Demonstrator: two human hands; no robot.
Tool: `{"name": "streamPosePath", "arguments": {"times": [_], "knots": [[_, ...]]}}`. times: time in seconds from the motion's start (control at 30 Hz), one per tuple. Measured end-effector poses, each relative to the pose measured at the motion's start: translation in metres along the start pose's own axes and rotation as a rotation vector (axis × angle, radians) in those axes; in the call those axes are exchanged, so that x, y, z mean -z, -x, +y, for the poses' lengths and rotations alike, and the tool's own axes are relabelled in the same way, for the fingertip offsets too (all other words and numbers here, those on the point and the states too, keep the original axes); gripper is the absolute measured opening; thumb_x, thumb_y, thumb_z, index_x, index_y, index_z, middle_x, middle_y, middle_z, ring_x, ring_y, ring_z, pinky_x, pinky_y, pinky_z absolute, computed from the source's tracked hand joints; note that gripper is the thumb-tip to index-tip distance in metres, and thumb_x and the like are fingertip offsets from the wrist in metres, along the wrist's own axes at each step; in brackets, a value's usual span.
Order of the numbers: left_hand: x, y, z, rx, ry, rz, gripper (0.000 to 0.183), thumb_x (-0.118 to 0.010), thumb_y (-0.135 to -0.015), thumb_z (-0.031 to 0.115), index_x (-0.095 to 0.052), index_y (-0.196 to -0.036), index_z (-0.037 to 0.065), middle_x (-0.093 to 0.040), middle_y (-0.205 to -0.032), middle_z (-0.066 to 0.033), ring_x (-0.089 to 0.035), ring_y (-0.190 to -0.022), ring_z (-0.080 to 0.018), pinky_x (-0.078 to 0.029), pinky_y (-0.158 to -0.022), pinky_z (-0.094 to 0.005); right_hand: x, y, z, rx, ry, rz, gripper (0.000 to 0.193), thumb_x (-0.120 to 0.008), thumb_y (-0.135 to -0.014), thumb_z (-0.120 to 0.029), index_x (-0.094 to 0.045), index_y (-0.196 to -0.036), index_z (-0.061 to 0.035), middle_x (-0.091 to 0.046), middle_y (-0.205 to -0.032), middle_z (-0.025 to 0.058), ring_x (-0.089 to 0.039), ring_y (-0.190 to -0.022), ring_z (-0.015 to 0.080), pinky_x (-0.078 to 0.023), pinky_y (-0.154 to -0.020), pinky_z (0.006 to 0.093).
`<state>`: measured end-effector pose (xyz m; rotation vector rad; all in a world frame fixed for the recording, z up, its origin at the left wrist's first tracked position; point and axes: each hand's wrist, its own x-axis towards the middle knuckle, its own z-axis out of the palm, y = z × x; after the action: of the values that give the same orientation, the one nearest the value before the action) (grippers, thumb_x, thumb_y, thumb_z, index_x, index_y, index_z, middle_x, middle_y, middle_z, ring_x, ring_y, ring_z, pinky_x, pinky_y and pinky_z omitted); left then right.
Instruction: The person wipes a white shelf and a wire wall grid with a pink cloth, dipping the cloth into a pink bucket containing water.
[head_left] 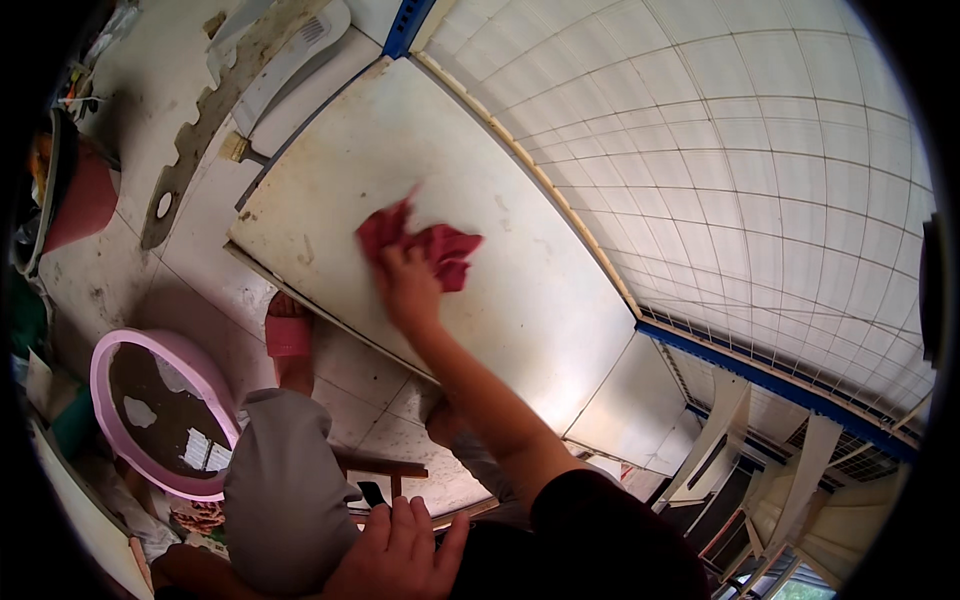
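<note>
A crumpled dark red cloth [450, 250] lies on a pale, stained flat panel [520, 320]. My right hand [408, 285] presses down on the cloth, its fingers bunched into the fabric; the edges of both are a little blurred. Brown marks and scuffs dot the panel's surface around the cloth. Close to my body, my left hand [400, 550] rests over my lap with its fingers stretched out and nothing visible in it. The underside of that palm is hidden.
A pink basin [105, 400] of murky water stands on the tiled floor at the left, beside my grey-covered knee. Farther left is a red bucket [85, 195]. A white wire-grid wall [690, 130] with blue framing [700, 348] borders the panel's far right side.
</note>
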<state>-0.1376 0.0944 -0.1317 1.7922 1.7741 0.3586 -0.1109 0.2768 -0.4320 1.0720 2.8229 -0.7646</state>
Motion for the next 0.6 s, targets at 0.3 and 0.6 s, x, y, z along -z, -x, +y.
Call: {"name": "streamPosePath", "arguments": {"times": [0.3,0.6], "knots": [[-0.011,0.007,0.011,-0.025,-0.002,0.039,0.036,-0.044,-0.085,0.016,-0.060,-0.114,0.001,-0.059,-0.103,-0.0279,-0.057,-0.096,-0.0365,-0.042,-0.090,-0.0437,0.018,0.022,0.103,0.112,-0.083,0.145,0.036,-0.063,-0.081,-0.022,-0.054,-0.114,-0.0101,-0.060,-0.105,0.0151,-0.060,-0.092,0.0345,-0.049,-0.076,0.0415],[-0.007,0.009,0.006,0.008,-0.031,0.012,0.037,-0.043,-0.086,0.017,-0.058,-0.117,0.002,-0.059,-0.104,-0.0275,-0.056,-0.098,-0.0370,-0.041,-0.091,-0.0448,0.011,-0.106,0.055,-0.060,0.157,0.208,0.043,-0.051,-0.088,-0.028,-0.046,-0.130,-0.0192,-0.050,-0.104,0.0287,-0.056,-0.083,0.0427,-0.048,-0.069,0.0506]]}}
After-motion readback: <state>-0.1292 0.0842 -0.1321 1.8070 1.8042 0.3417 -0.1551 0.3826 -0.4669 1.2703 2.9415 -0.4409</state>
